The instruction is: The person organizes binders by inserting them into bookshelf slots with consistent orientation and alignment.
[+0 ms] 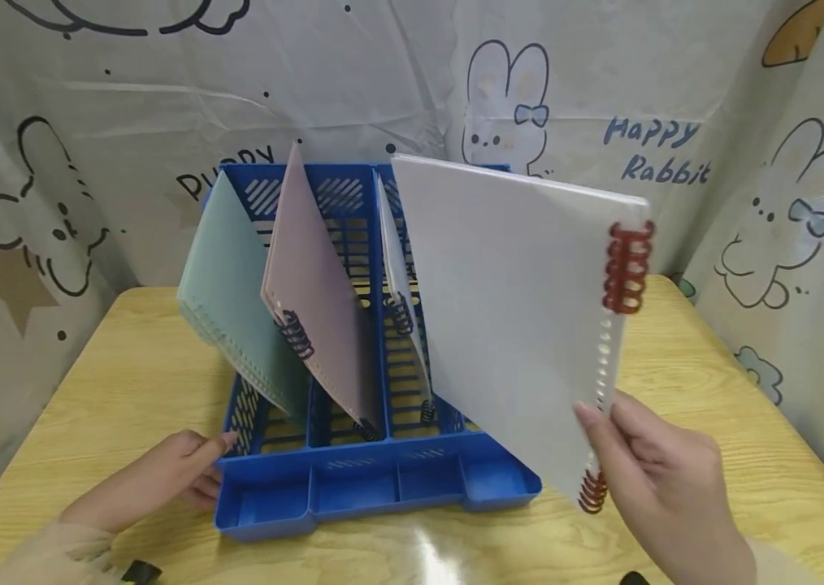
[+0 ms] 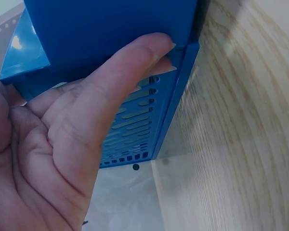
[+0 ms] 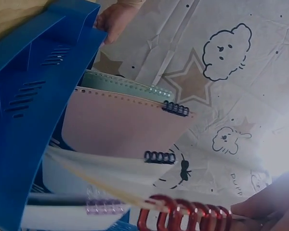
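Note:
My right hand [image 1: 664,479] pinches a white notebook [image 1: 507,309] by its punched edge, thumb on the near face. Red binding rings [image 1: 626,268] sit at the top and bottom of that edge. The notebook is held tilted over the right part of a blue file rack [image 1: 266,463], hiding that part in the head view. My left hand [image 1: 188,467] grips the rack's front left corner; the left wrist view shows its fingers [image 2: 135,60] against the slotted side. Inside the rack lean a green notebook [image 1: 236,284], a pink notebook [image 1: 320,301] and a thin white notebook [image 1: 401,276].
Small open trays [image 1: 353,491] run along the rack's front. Light purple rings [image 3: 103,207] show on another notebook in the right wrist view. The rack stands on a wooden table [image 1: 734,439], with a printed cloth [image 1: 353,81] behind it.

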Tool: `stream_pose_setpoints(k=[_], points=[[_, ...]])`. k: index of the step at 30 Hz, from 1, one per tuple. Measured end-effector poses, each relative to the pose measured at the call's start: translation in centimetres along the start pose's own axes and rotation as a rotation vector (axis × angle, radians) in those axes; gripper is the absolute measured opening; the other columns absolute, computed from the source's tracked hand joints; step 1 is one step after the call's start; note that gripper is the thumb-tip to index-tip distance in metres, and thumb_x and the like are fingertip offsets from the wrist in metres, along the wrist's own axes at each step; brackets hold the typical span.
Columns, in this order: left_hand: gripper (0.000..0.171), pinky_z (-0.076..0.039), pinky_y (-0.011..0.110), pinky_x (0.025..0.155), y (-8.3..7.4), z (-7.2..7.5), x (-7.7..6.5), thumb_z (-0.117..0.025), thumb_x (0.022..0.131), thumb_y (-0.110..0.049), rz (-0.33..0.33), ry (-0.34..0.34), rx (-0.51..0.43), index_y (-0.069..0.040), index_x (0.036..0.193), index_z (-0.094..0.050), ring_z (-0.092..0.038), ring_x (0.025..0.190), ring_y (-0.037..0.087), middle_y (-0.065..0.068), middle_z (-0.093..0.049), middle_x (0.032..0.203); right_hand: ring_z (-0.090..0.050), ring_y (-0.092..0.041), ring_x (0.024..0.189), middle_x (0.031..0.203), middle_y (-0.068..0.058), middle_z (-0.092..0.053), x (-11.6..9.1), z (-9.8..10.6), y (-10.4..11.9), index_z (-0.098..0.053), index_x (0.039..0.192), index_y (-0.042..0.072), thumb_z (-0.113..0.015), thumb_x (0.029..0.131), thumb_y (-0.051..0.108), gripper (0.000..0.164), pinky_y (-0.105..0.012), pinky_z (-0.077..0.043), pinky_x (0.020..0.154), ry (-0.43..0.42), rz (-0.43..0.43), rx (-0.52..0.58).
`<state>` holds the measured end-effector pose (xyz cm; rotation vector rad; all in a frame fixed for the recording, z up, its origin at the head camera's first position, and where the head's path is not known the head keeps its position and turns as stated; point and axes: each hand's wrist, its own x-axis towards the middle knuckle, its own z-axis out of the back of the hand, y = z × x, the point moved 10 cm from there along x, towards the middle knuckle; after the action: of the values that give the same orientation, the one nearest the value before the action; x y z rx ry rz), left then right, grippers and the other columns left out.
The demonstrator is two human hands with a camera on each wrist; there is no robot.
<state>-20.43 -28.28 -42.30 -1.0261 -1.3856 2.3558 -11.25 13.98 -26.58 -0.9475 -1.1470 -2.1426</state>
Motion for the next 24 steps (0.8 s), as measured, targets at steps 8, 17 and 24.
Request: stream_pose_setpoints(k=[8, 17, 24], points=[[0.062, -0.060, 0.041, 0.067, -0.1, 0.1, 0.0, -0.024, 0.103, -0.025, 0.003, -0.039, 0.008, 0.030, 0.105, -0.053, -0.070, 0.081, 0.033, 0.030, -0.068, 0.092, -0.055, 0.004, 0.054, 0.089, -0.020, -0.071, 6.6, -4.2, 6.4, -0.068, 0.106, -0.008, -0.063, 0.080, -0.015, 0.027, -0.005, -0.040, 0.042, 0.039, -0.034, -0.157], [0.063, -0.059, 0.041, 0.069, 0.2, 0.1, 0.2, -0.025, 0.103, -0.027, 0.010, -0.023, -0.004, 0.030, 0.107, -0.052, -0.069, 0.084, 0.033, 0.031, -0.067, 0.096, -0.046, 0.002, 0.039, 0.092, -0.020, -0.071, 7.7, -7.4, 6.0, -0.066, 0.114, -0.005, -0.061, 0.083, -0.015, 0.033, -0.008, -0.031, 0.033, 0.019, -0.033, -0.195], [0.064, -0.059, 0.041, 0.069, 0.3, 0.1, -0.1, -0.026, 0.103, -0.029, 0.007, -0.045, -0.010, 0.029, 0.104, -0.054, -0.069, 0.083, 0.033, 0.028, -0.068, 0.095, -0.043, -0.006, 0.039, 0.084, -0.024, -0.070, 8.3, -9.5, 3.8, -0.064, 0.114, -0.010, -0.060, 0.083, -0.014, 0.031, -0.014, -0.037, 0.035, -0.035, -0.062, -0.206]])
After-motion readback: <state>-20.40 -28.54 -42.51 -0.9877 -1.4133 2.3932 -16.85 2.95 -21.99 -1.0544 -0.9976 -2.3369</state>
